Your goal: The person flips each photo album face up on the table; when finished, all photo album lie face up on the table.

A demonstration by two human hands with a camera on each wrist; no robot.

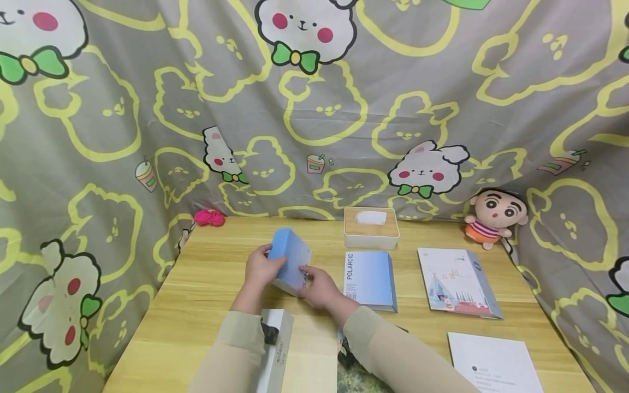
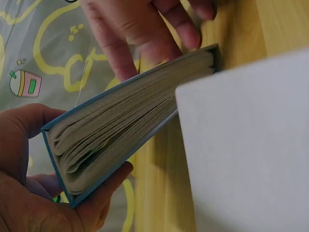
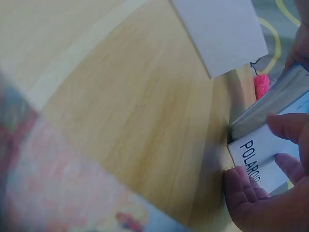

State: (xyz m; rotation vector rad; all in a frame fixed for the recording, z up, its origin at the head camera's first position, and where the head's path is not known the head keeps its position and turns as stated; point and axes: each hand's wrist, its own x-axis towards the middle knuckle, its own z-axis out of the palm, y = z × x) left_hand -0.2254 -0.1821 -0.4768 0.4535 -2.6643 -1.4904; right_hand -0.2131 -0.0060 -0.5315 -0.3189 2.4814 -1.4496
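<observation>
A thick blue photo album (image 1: pixel 291 254), lettered POLAROID, is held tilted above the left middle of the table. My left hand (image 1: pixel 262 267) grips its blue spine side, thumb on one cover and fingers on the other, as the left wrist view shows. The page edges (image 2: pixel 120 121) face that camera, with slight gaps between some pages. My right hand (image 1: pixel 321 289) touches the lettered cover with thumb and fingertips, its fingers spread and not wrapped round the album. In the right wrist view the word POLAROID (image 3: pixel 248 157) shows beside those fingers.
A second blue POLAROID album (image 1: pixel 369 278) lies right of the hands, before a tissue box (image 1: pixel 371 234). Further right are an illustrated album (image 1: pixel 454 281), a white book (image 1: pixel 493 360) and a plush doll (image 1: pixel 495 218). A white box (image 1: pixel 276 349) lies below my left forearm; pink yarn (image 1: pixel 209 218) sits back left.
</observation>
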